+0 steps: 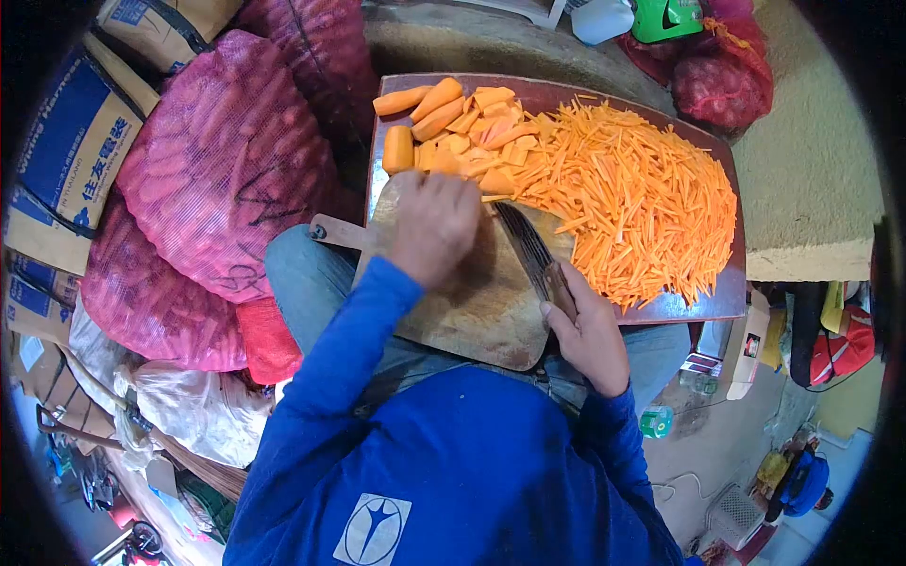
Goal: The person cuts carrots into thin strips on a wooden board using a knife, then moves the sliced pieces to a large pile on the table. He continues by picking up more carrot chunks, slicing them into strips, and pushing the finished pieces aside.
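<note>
In the head view my right hand (587, 328) is closed around the wooden handle of a knife (524, 238). Its dark blade points away from me over the round-edged wooden cutting board (486, 325), with the tip close to the orange pieces. My left hand (436, 226) is over the board's far left part, beside the carrot slices (472, 141); motion blurs it and its fingertips are hidden. Cut carrot sticks (651, 198) form a large heap to the right. Whole peeled carrots (438, 98) and a short carrot chunk (398, 150) lie at the far left.
Beneath the board and carrots is a dark red tabletop (623, 87), across my knees. Pink mesh sacks (236, 160) are piled at left beside cardboard boxes (71, 141). A concrete ledge (812, 189) stands at right, with a red net bag (722, 85) behind the table.
</note>
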The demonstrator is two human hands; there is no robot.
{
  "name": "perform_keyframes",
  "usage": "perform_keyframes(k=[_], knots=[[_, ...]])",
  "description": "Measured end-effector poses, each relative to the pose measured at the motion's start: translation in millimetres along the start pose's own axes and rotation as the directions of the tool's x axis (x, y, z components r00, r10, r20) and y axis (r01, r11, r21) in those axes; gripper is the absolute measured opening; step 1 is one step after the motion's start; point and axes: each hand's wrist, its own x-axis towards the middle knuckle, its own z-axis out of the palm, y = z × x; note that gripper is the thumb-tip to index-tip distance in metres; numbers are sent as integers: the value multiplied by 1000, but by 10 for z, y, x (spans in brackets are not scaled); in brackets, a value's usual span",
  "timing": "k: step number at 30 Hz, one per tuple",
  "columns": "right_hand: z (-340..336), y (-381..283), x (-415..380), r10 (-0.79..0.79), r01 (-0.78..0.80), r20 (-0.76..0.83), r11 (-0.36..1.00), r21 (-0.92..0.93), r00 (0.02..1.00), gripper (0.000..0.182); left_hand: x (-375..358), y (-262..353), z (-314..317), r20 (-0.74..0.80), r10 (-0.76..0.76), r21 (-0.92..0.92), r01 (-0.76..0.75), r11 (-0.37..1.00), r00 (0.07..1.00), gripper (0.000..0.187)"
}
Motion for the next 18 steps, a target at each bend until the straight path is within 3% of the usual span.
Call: perform_keyframes(k=[2,4,5,8,12,13,18], knots=[[-5,-17,10,-9,9,-6,999,37,1000,56,-327,323,-119,201,61,-25,-57,998,978,14],[-21,-54,17,48,-54,73,996,71,996,54,-580,598,-155,187,117,-136,-92,986,975,23],[-8,-49,6,51,-57,76,996,71,996,54,-698,701,-182,272,119,-179,-71,981,955,27],[14,-34,-45,14,-20,59,995,99,998,54,-756,812,-172,218,52,-205,-6,979,975,29],[7,-41,-154,-13,11,36,998,66,999,55,-687,669,-190,260,-1,-290,79,954,966,41],[9,-42,-188,-20,17,37,997,82,999,54,-737,636,-155,282,18,-300,70,951,959,51],[63,-142,-424,25,-22,94,999,-36,995,52,-813,615,-133,300,60,-304,35,952,952,52]])
